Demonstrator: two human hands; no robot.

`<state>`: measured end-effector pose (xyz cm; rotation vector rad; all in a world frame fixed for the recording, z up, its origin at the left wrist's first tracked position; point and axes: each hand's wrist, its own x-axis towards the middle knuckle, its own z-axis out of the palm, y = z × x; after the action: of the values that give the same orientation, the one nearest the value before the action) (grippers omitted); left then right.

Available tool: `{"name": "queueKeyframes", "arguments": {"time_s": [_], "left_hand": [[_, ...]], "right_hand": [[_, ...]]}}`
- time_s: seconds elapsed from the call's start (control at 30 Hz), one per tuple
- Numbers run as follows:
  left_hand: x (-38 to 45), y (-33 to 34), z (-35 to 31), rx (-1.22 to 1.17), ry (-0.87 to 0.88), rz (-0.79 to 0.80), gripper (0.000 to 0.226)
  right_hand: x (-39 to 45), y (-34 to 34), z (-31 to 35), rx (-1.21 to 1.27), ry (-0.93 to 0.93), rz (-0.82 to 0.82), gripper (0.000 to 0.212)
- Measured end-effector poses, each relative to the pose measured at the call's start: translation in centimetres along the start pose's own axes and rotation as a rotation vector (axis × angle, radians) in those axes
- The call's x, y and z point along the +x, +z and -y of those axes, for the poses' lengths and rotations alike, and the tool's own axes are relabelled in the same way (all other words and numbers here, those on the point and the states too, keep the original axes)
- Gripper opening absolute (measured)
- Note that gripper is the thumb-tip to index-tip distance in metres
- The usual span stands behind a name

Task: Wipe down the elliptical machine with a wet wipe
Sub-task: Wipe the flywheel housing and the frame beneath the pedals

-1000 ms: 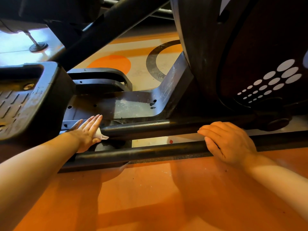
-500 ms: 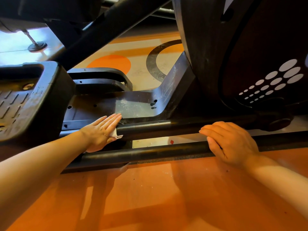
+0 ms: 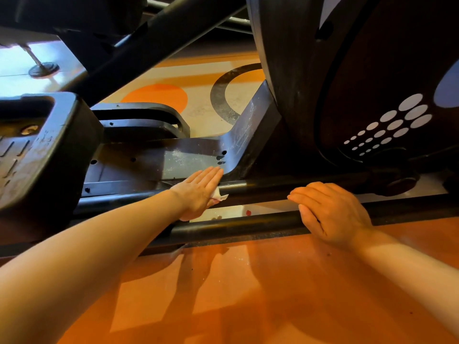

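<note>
Item: my left hand (image 3: 198, 192), fingers flat, pressing the wipe (image 3: 218, 194) on the rail (image 3: 273, 188); it had slid toward three o'clock, extending the cleaned stretch. Right hand (image 3: 330, 212) rested open on the near bar (image 3: 236, 225).

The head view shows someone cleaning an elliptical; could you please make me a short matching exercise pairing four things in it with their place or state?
Things:
1. wet wipe
2. right hand
3. pedal
4. flywheel cover

Places or states:
A. bears a pattern of white dots
B. rests on the near rail
C. far left, ribbed tread
D. pressed under the left hand

Pairs: 1-D, 2-B, 3-C, 4-A
</note>
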<state>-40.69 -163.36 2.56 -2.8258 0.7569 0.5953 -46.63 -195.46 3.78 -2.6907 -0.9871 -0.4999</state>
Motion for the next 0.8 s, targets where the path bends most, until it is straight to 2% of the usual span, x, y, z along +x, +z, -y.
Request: {"name": "queueKeyframes", "arguments": {"time_s": [0.13, 0.3, 0.4, 0.6, 0.8], "left_hand": [[0.8, -0.7, -1.6, -0.062, 0.004, 0.004, 0.067], [0.0, -1.9, -2.6, -0.143, -0.002, -0.002, 0.064], [-1.0, -2.8, -3.0, -0.195, -0.003, -0.045, 0.062], [-2.4, -3.3, -2.3, -0.245, -0.073, -0.165, 0.023], [-2.3, -4.7, -0.9, -0.176, -0.153, -0.138, 0.022]], "right_hand": [[0.2, -0.4, 0.0, 0.046, 0.013, 0.06, 0.061], [0.8, -1.0, -0.2, 0.067, -0.01, 0.171, 0.044], [1.2, -1.5, -0.3, 0.142, 0.05, 0.291, 0.049], [4.1, -2.7, 0.5, 0.166, 0.136, 0.413, 0.039], [8.6, -1.9, 2.3, 0.17, 0.136, 0.441, 0.032]]}}
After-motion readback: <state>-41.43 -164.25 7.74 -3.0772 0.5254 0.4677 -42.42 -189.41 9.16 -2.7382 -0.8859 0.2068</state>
